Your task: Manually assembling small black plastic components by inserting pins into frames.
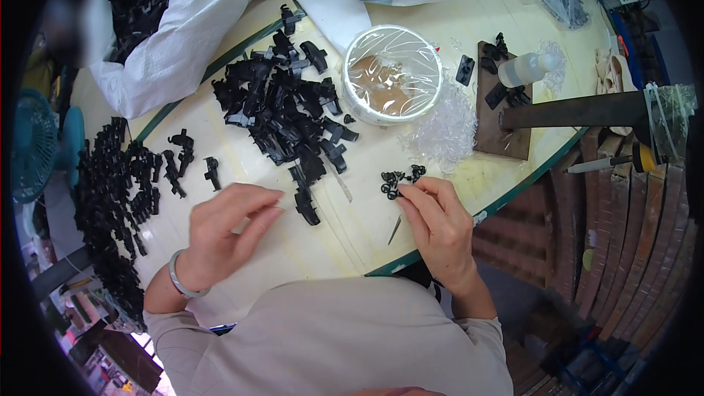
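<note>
My left hand (226,233), a bracelet on its wrist, hovers over the table with thumb and fingers apart and nothing between them. A black plastic clip-like part (305,207) lies just to its right, at the near end of a heap of similar black parts (275,95). At the right, my right hand (442,229) reaches into a small cluster of black wheel-shaped pieces (391,182). Its thumb and forefinger pinch one piece at the cluster's edge, partly hidden by the fingertips. Below those fingers lies a thin pointed metal tool (394,230).
A white tub (350,92) with clear film stands at the back middle, beside clear plastic scraps (444,132). A metal arm (576,112) spans a brown plate near a translucent bottle (522,70). Assembled black parts (110,198) pile up at left; white sacks (183,22) line the back.
</note>
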Tool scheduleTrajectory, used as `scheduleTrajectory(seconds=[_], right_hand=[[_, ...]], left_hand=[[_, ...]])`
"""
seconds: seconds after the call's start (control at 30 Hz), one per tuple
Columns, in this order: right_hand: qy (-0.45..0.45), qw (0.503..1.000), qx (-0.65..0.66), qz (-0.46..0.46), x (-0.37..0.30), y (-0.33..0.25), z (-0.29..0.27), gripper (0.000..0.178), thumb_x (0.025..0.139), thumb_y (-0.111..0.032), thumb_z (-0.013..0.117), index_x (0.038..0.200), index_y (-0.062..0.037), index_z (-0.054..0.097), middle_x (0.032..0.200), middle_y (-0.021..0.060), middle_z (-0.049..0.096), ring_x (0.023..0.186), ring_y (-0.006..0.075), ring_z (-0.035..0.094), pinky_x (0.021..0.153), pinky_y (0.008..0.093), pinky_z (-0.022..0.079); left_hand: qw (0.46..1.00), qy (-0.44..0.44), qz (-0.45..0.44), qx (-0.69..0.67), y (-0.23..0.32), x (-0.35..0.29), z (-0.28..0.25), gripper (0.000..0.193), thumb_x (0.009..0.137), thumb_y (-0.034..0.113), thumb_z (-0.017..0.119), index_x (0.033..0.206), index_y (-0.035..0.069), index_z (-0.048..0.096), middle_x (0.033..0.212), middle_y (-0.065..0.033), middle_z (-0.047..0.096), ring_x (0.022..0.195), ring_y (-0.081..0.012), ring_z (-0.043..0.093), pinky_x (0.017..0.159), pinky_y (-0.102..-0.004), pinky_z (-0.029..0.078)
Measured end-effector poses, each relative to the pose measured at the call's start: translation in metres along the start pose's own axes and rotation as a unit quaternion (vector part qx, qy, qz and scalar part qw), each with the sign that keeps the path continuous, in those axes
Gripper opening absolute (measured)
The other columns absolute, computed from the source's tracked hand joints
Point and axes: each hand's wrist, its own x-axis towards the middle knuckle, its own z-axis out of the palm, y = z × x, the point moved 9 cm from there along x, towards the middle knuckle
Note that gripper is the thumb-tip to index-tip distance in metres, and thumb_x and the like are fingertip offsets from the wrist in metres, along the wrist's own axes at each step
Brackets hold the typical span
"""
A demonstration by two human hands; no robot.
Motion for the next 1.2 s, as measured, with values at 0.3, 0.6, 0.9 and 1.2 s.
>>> scheduleTrajectory(seconds=[0.3,0.6,0.9,1.2], right_hand=[[0.045,0.998,0.006,-0.038,-0.005,-0.001,-0.002,0.021,0.069,0.005,0.072,0.089,0.0017,0.065,0.085,0.0080,0.058,0.059,0.0172,0.058,0.052,0.0276,0.047],[0.060,0.997,0.009,-0.055,-0.007,-0.002,-0.005,0.022,0.069,0.004,0.073,0.088,0.0016,0.064,0.087,0.0089,0.059,0.068,0.0200,0.061,0.055,0.0291,0.049],[0.058,0.988,0.099,-0.107,0.004,-0.025,-0.015,0.026,0.073,0.003,0.072,0.096,0.0001,0.061,0.097,0.0155,0.067,0.075,0.0214,0.066,0.062,0.0265,0.055],[0.004,0.979,0.200,-0.047,0.016,-0.018,-0.012,0.022,0.071,0.006,0.072,0.091,0.0010,0.064,0.090,0.0168,0.068,0.074,0.0218,0.068,0.062,0.0266,0.055]], left_hand=[[0.990,-0.086,0.108,-0.030,0.035,0.025,0.049,0.023,0.073,0.002,0.071,0.095,0.000,0.065,0.082,-0.0105,0.064,0.068,-0.0227,0.063,0.058,-0.0291,0.051],[0.988,-0.089,0.120,-0.031,0.042,0.040,0.074,0.028,0.074,0.009,0.073,0.099,0.001,0.064,0.085,-0.0082,0.063,0.073,-0.0224,0.061,0.060,-0.0294,0.050],[0.914,-0.182,-0.075,-0.355,0.019,0.044,0.094,0.023,0.086,0.014,0.066,0.105,0.002,0.065,0.081,-0.0086,0.066,0.067,-0.0124,0.063,0.058,-0.0248,0.049],[0.805,-0.259,-0.245,-0.473,0.009,0.033,0.106,0.021,0.092,0.018,0.058,0.100,0.000,0.065,0.079,-0.0048,0.066,0.066,-0.0066,0.063,0.057,-0.0206,0.052]])
